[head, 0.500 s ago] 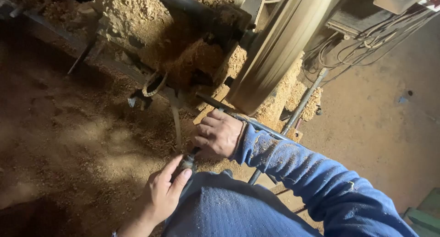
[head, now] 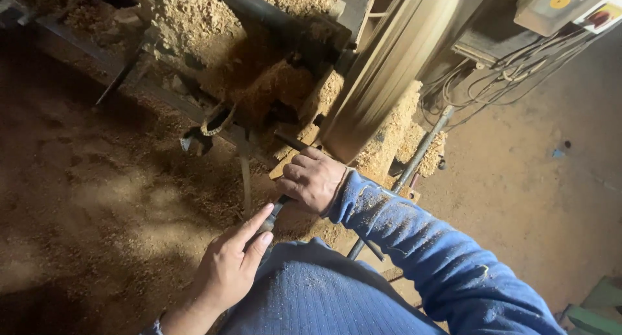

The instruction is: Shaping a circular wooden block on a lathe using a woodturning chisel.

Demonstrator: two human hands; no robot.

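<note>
Warm, dim light fills the scene, with a brighter patch falling across the sawdust-covered floor (head: 97, 199) at left and deep shadow pooling in the lower left corner and under the machine frame (head: 259, 24). The spinning wooden piece (head: 389, 69) is smeared by motion blur into streaks. The hands and blue sleeve (head: 427, 244) are fairly sharp and evenly lit; the top right control box (head: 557, 4) looks slightly soft, and no glare shows
</note>
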